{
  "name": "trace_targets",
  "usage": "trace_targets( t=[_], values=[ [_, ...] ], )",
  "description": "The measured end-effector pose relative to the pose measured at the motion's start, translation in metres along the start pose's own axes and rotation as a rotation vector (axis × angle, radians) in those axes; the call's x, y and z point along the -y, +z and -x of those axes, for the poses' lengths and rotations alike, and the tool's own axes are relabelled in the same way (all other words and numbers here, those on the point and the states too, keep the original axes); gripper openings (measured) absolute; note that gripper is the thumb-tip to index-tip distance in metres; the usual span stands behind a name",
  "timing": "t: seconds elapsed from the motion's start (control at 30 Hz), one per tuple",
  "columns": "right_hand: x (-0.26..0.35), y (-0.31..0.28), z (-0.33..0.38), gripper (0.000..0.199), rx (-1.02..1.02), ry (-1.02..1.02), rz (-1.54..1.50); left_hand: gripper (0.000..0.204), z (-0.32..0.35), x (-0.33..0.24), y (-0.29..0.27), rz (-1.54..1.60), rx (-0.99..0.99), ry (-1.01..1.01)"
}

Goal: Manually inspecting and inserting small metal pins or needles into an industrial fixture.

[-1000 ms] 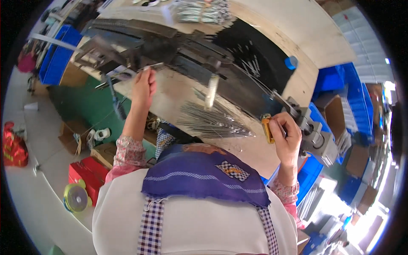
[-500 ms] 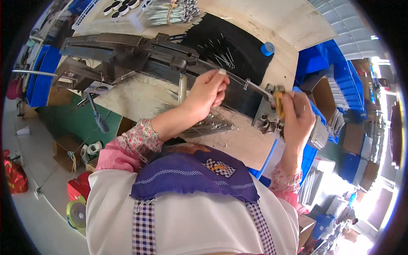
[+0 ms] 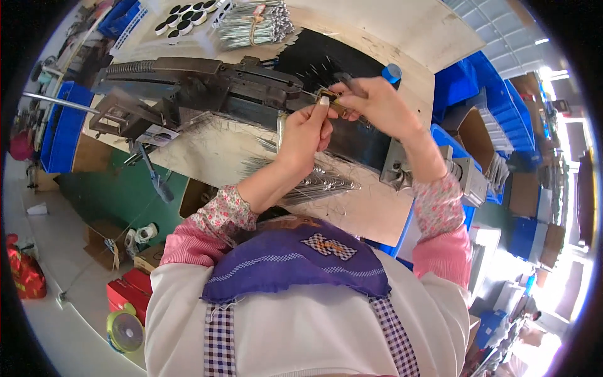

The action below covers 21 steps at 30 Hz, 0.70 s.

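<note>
Head view: both hands have come together over the workbench's (image 3: 377, 213) far edge. The left hand (image 3: 304, 135) and right hand (image 3: 377, 107) now pinch one small brass piece (image 3: 328, 97) beside the dark metal machine (image 3: 207, 88), fitting work apparently under way.

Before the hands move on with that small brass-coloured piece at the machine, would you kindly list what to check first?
1. Small brass-coloured piece pinched between both hands: ok.
2. Left hand fingertips on the piece: ok.
3. Right hand closed around its other side: ok.
4. Piece seated in the dark metal machine: cannot tell, fingers hide it.
5. Loose metal rods on the bench lie under the left forearm, apart from the fingers: ok.
6. Bundle of rods lies beyond the machine: ok.
</note>
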State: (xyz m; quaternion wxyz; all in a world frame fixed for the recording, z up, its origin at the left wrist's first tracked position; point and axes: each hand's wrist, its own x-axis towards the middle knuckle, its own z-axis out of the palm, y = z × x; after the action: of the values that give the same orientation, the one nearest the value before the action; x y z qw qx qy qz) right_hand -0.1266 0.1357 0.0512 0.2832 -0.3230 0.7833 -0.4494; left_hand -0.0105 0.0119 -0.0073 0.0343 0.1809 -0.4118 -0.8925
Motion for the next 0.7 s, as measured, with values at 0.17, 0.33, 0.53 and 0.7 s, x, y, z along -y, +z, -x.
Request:
trace_targets(
  t=[0.17, 0.33, 0.53, 0.7],
  values=[
    [0.007, -0.015, -0.017, 0.028, 0.216, 0.239, -0.192, 0.045, -0.011, 0.010, -0.012, -0.041, 0.178, -0.117],
    [0.004, -0.023, -0.016, 0.037, 0.051, -0.275, 0.556, 0.082, -0.007, 0.001, 0.014, 0.534, 0.275, -0.244],
    [0.014, 0.007, 0.017, 0.044, -0.331, -0.448, 0.761, 0.081, -0.002, -0.025, -0.001, 0.693, 0.245, -0.289],
    [0.012, 0.026, 0.005, 0.024, -0.443, -0.423, 0.586, 0.075, 0.001, -0.018, -0.008, 0.702, 0.236, -0.245]
  ],
)
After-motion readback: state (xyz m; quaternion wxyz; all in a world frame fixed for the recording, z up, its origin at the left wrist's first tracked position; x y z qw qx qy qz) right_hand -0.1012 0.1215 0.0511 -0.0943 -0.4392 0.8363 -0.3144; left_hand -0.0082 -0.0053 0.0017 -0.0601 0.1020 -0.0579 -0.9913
